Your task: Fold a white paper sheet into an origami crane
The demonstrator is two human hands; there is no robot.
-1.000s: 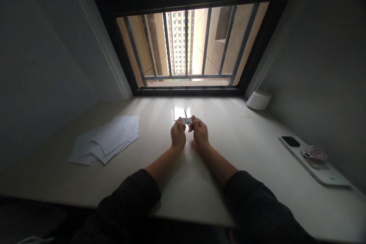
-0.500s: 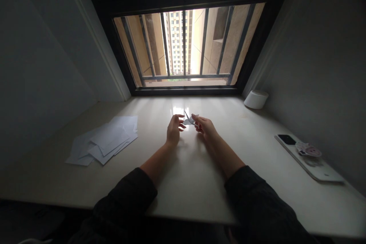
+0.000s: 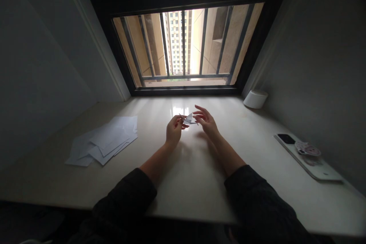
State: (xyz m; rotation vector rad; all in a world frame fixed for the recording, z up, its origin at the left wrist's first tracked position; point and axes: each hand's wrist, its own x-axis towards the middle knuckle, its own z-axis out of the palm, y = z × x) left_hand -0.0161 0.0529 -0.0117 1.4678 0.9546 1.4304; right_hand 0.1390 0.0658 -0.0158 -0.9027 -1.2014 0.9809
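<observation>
A small folded white paper figure (image 3: 190, 120) with pointed ends is held above the pale desktop (image 3: 188, 183). My left hand (image 3: 174, 129) pinches its left end between the thumb and fingers. My right hand (image 3: 206, 121) is just to the right of the figure, with its fingers apart and curved. Its fingertips are very near the paper, and I cannot tell if they touch it. Dark sleeves cover both forearms near the desk's front edge.
A loose pile of white paper sheets (image 3: 101, 141) lies on the left of the desk. A white cylindrical container (image 3: 255, 99) stands at the back right. Nearer on the right, a black phone (image 3: 286, 138) and a round sticker-like item (image 3: 308, 148) rest on a white board (image 3: 309, 158).
The paper figure has passed from my right hand's fingers into my left hand's pinch. My left fingers have closed on it, and my right hand has opened and drawn slightly back.
</observation>
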